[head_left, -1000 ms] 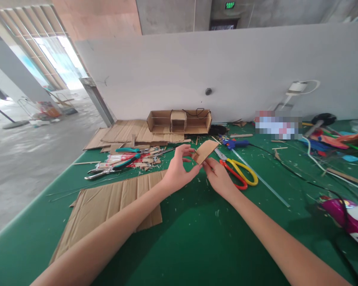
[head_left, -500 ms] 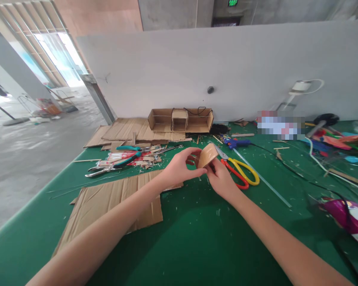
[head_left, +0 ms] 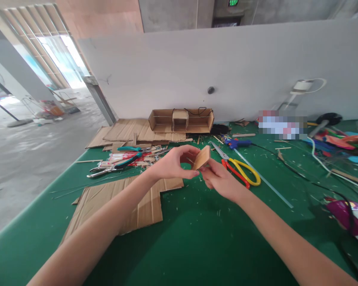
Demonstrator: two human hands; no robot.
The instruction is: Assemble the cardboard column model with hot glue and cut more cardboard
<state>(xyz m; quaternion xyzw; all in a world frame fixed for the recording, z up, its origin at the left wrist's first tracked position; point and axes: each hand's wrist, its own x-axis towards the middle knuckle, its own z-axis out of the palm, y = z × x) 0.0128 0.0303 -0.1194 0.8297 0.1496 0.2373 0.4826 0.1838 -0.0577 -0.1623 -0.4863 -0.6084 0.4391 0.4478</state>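
Observation:
A small folded cardboard piece is held up over the middle of the table, tilted, with a thin stick-like bit at its left side. My left hand curves round its left side, fingers behind it and thumb below. From the lower right, my right hand pinches its bottom edge. Just right of my right hand lie scissors with one red and one yellow handle, blades open. A large cardboard sheet lies flat below my left forearm.
Teal-handled pliers rest among wood scraps on the left. A long cardboard box with a small central compartment stands by the white partition. Right of it are a blue glue gun, a clear rod and a magenta device.
The cardboard piece has been turned from lying slanted to standing more upright. My left hand has shifted its fingers round it, and my right hand still grips its lower edge.

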